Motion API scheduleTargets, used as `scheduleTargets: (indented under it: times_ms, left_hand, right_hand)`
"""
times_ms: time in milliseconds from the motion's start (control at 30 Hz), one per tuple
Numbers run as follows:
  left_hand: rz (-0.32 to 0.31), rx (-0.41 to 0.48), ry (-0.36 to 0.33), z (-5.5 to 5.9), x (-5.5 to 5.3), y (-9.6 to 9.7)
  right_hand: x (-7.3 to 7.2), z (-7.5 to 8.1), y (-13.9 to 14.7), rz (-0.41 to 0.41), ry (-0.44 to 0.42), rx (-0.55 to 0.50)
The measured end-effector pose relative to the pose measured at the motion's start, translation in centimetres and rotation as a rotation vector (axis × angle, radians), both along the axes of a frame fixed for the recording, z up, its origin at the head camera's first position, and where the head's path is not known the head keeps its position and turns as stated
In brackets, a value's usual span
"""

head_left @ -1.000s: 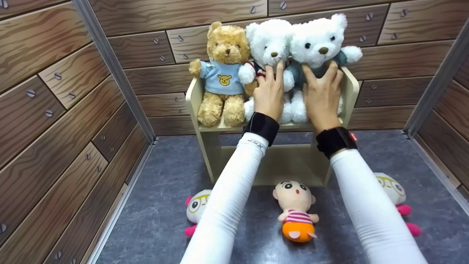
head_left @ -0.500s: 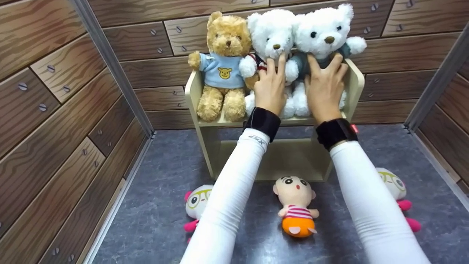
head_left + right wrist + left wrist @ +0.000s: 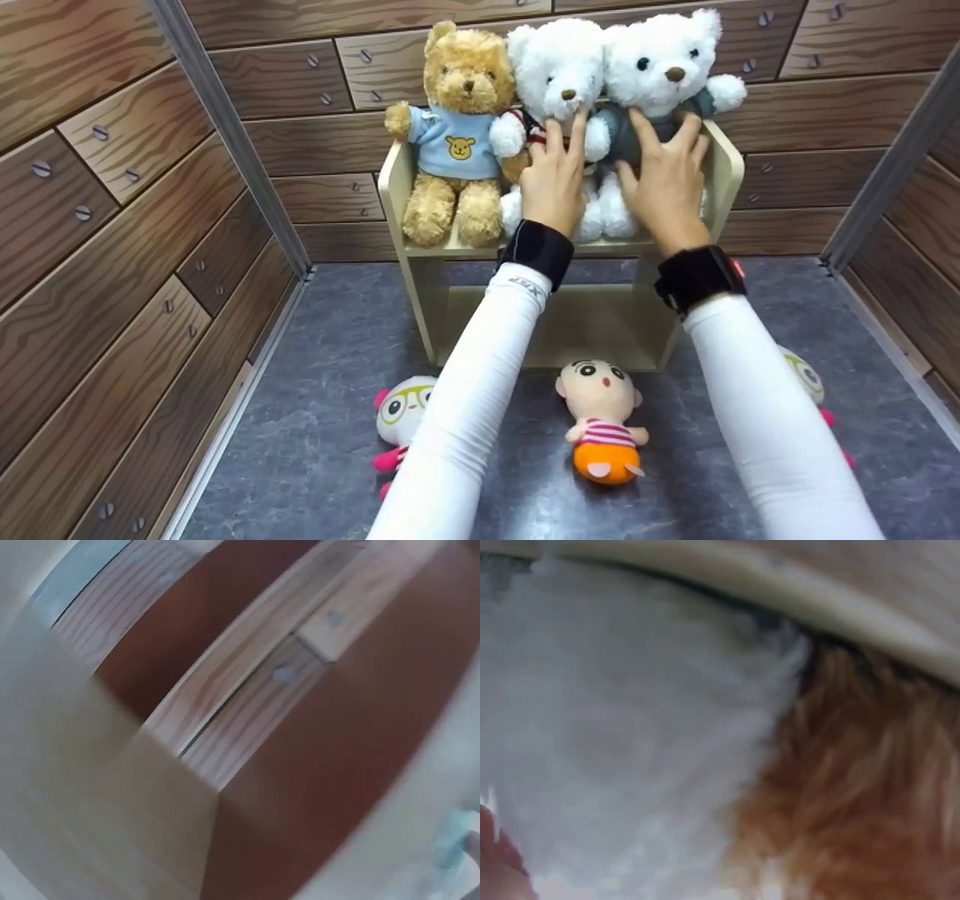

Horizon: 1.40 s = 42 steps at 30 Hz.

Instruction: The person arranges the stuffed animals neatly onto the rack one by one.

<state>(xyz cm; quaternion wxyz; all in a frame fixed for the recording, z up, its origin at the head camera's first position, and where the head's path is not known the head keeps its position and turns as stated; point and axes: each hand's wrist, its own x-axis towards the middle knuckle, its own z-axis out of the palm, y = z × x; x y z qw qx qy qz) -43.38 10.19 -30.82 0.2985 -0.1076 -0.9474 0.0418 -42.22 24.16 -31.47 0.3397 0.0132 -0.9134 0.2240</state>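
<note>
Three teddy bears sit side by side on the top of a pale wooden shelf [image 3: 388, 180]. My left hand [image 3: 553, 184] rests against the front of the middle white bear [image 3: 551, 67], two fingers pointing up at its chin; the bear wears a dark, red-striped top. On the grey-green top of the right white bear [image 3: 658, 49] lies my right hand [image 3: 666, 180], its fingers spread. A tan bear [image 3: 459, 146] in a blue shirt leans at the left, untouched. White fur [image 3: 630, 720] beside tan fur [image 3: 855, 787] fills the left wrist view. Both hands partly cover the bears' bodies and legs.
A doll [image 3: 604, 420] with orange bottoms lies on the grey floor before the shelf's lower compartment. Pink-and-white plush toys, a left one [image 3: 401, 412] and a right one [image 3: 810, 375], are partly hidden by my sleeves. Wood-patterned walls [image 3: 112, 225] enclose the space.
The head view has tilted down slightly. My right wrist has shifted a little to the right and that hand's thumb has spread outward. My left hand stays against the middle bear.
</note>
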Motion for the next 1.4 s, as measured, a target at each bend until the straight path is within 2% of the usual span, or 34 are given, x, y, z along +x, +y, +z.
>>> scheduleTargets:
  times_ms: [67, 133, 300, 400, 467, 533, 600, 667, 733, 833, 933, 1000, 1233, 1400]
  left_hand:
    - [-0.01, -0.002, 0.006, -0.2, 0.1, 0.0]
    - [-0.011, -0.008, 0.013, -0.3, 0.1, 0.0]
    - [-0.011, -0.025, 0.01, -0.7, 0.3, -0.2]
    - [-0.079, 0.043, -0.026, -0.8, 0.9, -0.9]
    - [-0.131, 0.078, -0.032, -0.8, 1.6, -2.1]
    - [-0.154, 0.094, -0.008, -0.8, 2.4, -3.7]
    - [-0.127, 0.088, 0.038, -1.0, 3.1, -5.5]
    - [-0.057, 0.096, 0.074, -1.5, 3.8, -7.3]
    - [0.013, 0.154, 0.074, -2.4, 4.1, -8.9]
    - [0.049, 0.263, 0.073, -3.9, 3.7, -10.3]
    - [0.023, 0.319, 0.098, -5.0, 3.0, -10.6]
    - [0.008, 0.321, 0.117, -5.4, 2.6, -10.6]
    - [0.004, 0.335, 0.102, -5.5, 2.1, -11.2]
    - [-0.017, 0.348, 0.09, -5.4, 2.0, -10.7]
  right_hand:
    - [0.9, -0.5, -0.1, 0.032, -0.008, -0.045]
    - [1.7, -1.3, -0.5, 0.045, 0.005, -0.043]
    - [2.2, -3.5, -1.0, 0.046, 0.1, 0.064]
    - [2.2, -4.2, -0.9, 0.063, 0.114, 0.093]
    - [2.1, -4.5, -1.0, 0.085, 0.078, 0.108]
    - [2.2, -4.7, -1.1, 0.114, 0.025, 0.126]
    - [2.3, -4.9, -1.3, 0.138, -0.015, 0.145]
    - [2.3, -5.0, -1.4, 0.151, -0.023, 0.157]
    - [2.3, -5.1, -1.3, 0.15, 0.002, 0.157]
    - [2.3, -5.1, -1.0, 0.13, 0.042, 0.155]
    - [2.3, -5.1, -0.7, 0.112, 0.051, 0.161]
    - [2.3, -5.2, -0.5, 0.105, 0.049, 0.171]
    - [2.3, -5.3, -1.0, 0.111, 0.013, 0.184]
    - [2.6, -5.2, -0.6, 0.096, -0.012, 0.184]
